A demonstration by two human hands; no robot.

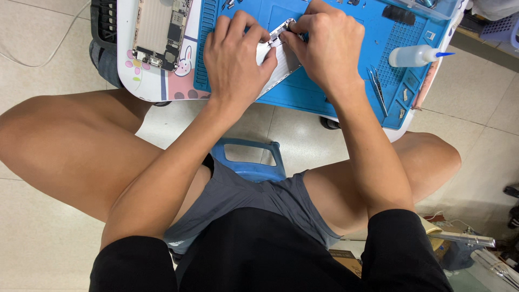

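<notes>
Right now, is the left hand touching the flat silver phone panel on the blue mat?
Touching: the head view shows the left hand resting on the silver panel.

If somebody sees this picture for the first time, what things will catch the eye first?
First, the left hand and right hand, pressed together on a silver phone panel over the blue work mat at the top centre. To the left lies an opened phone with its circuit board exposed. On the mat's right side rest tweezers and a small squeeze bottle.
</notes>
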